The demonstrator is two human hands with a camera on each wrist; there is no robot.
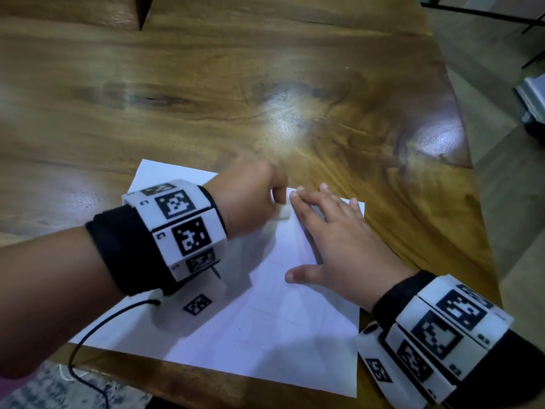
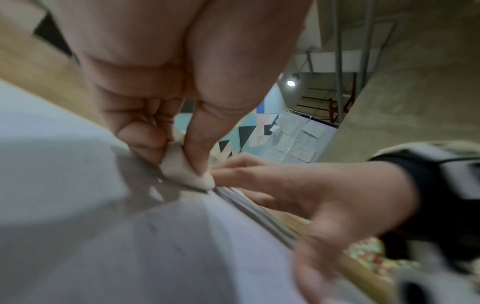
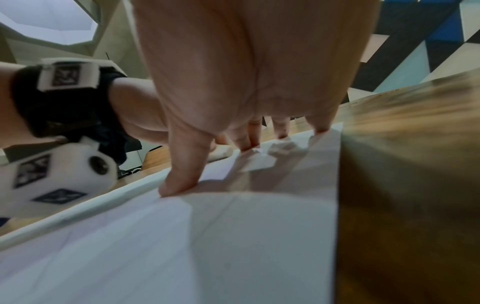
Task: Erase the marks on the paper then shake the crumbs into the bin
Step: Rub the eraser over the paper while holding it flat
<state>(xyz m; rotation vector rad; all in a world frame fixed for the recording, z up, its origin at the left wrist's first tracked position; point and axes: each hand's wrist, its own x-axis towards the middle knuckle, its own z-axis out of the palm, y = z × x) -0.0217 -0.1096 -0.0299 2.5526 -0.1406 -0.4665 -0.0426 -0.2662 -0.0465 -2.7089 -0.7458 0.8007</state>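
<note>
While right hand (image 1: 333, 249) fingers (image 3: 182, 181) splay flat on paper (image 1: 265, 335), left hand (image 1: 250, 196) pinches eraser (image 2: 182, 170)

Glossy wooden table (image 1: 265, 84), beige floor (image 1: 501, 202), geometric-panelled wall (image 3: 428, 41) behind.

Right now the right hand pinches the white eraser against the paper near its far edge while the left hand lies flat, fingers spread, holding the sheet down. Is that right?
Not quite: the hands are swapped. The head view shows the left hand pinching the white eraser against the paper near its far edge, while the right hand lies flat, fingers spread, holding the sheet down. The left wrist view confirms the pinch.
</note>
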